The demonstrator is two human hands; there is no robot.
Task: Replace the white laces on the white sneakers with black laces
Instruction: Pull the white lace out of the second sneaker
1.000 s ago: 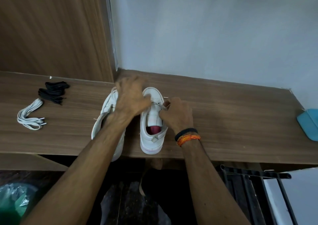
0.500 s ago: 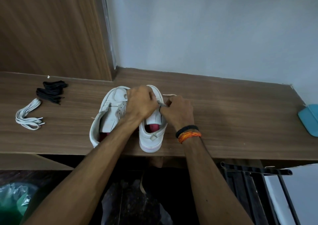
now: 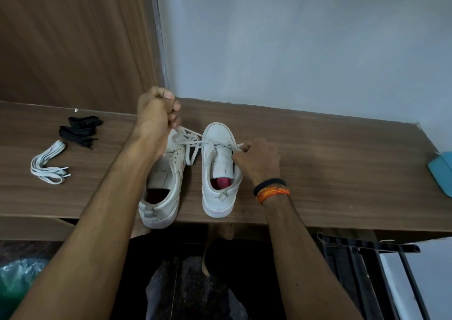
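Two white sneakers stand side by side at the near edge of a wooden shelf (image 3: pixel 342 163), toes pointing away from me. The right sneaker (image 3: pixel 220 172) still carries a white lace (image 3: pixel 193 141) near its toe. My left hand (image 3: pixel 156 111) is raised above the left sneaker (image 3: pixel 163 192), fist closed on that lace and drawing it up and to the left. My right hand (image 3: pixel 256 159) rests against the right sneaker's side and pinches the lace at its eyelets. The left sneaker shows no lace. A loose white lace (image 3: pixel 49 165) and black laces (image 3: pixel 80 131) lie to the left.
A brown wooden panel (image 3: pixel 73 38) rises behind the shelf's left half and a grey wall behind the right. A teal object (image 3: pixel 441 172) sits at the far right edge. Below the shelf are a black metal rack (image 3: pixel 362 258) and a green bag (image 3: pixel 17 278).
My left hand has lifted from the right sneaker up and to the left, pulling a length of white lace out. My right hand stayed at the sneaker's side.
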